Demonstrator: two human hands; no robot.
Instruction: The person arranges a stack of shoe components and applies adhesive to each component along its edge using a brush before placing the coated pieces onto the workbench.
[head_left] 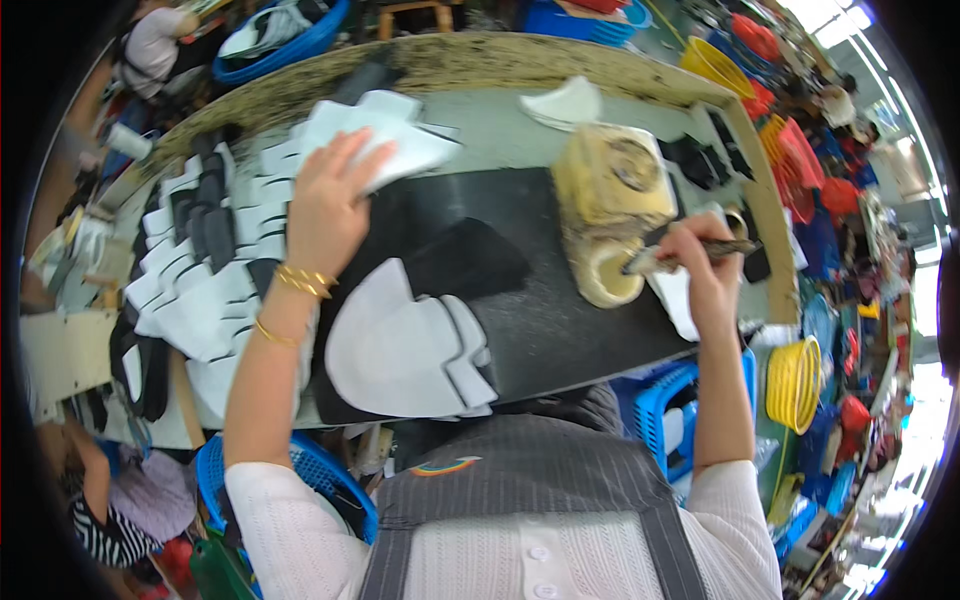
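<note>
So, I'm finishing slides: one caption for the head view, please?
Left hand on white pieces, right hand holding a brush-like tool by a yellowed container.

White pieces look matt and smooth, cloth or card, can't tell which. Black mat has a faint sheen. Yellowish jug seems plastic, crusty and rough, brush looks caked too. Tabletop rim is scuffed wood, bangle shiny gold-toned metal.
</note>
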